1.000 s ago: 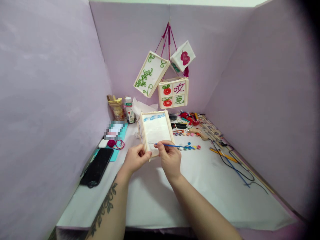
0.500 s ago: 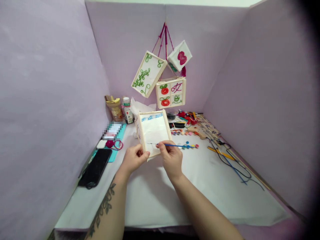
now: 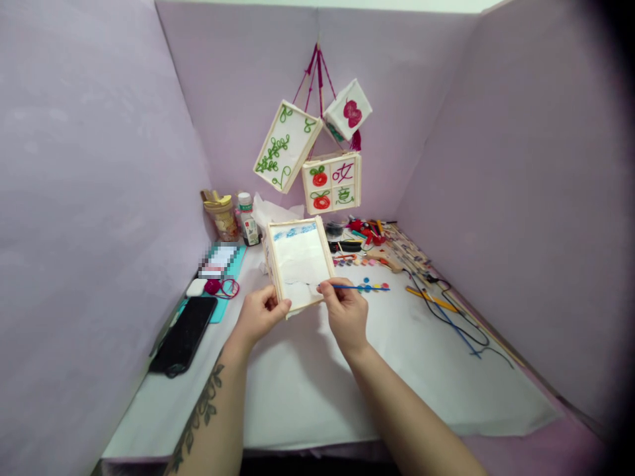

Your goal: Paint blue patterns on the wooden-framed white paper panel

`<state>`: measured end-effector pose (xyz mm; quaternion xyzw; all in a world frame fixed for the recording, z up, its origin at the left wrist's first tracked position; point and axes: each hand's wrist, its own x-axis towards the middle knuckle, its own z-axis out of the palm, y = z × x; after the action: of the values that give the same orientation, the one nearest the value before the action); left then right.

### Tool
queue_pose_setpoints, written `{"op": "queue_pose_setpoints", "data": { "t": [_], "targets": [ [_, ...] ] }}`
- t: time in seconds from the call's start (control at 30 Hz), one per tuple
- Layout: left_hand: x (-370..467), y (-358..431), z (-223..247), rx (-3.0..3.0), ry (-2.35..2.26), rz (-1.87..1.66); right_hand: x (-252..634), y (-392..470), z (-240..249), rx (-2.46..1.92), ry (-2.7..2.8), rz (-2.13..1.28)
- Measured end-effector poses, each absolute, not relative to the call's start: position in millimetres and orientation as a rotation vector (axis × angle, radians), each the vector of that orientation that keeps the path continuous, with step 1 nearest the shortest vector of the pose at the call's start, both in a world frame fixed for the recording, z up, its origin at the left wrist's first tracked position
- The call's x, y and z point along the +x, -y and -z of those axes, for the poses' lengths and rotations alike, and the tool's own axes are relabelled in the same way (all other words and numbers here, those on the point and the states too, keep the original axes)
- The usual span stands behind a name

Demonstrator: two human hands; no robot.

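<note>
Pale wood edges the white-panelled box, held tilted above the counter, a blue band across its far end; the left hand is clamped on its near left corner; the right hand pinches a blue paintbrush, whose fine tip seems to meet a thin dark line on the box; paint pots sit beyond on the right, a black phone lies on the left; three decorated boxes hang behind.

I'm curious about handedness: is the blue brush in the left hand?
No, the right hand holds the blue brush, while the left hand grips the framed panel.
</note>
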<state>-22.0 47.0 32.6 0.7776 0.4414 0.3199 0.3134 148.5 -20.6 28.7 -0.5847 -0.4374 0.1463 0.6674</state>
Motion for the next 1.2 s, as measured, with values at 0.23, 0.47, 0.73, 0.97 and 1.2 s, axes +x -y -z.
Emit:
{"op": "queue_pose_setpoints", "data": {
  "t": [0.23, 0.47, 0.73, 0.97, 1.2],
  "targets": [
    [-21.1, -47.4, -36.1, 2.053, -1.171, -0.836, 161.0, 24.1, -29.5, -1.344, 0.973, -0.291],
    [-21.2, -46.7, -35.8, 2.058, -1.162, -0.848, 170.5, 29.2, -24.6, -1.371, 0.961, -0.281],
    [-21.3, -45.8, -37.4, 2.048, -1.149, -0.846, 182.7, 35.9, -23.2, -1.428, 1.006, -0.187],
    [-21.4, -45.6, -37.9, 2.045, -1.15, -0.846, 190.8, 40.6, -26.6, -1.486, 1.104, -0.163],
    [-20.4, -45.5, -38.6, 2.035, -1.134, -0.851, 195.8, 45.5, -28.7, -1.389, 1.044, -0.275]
  ]
}}
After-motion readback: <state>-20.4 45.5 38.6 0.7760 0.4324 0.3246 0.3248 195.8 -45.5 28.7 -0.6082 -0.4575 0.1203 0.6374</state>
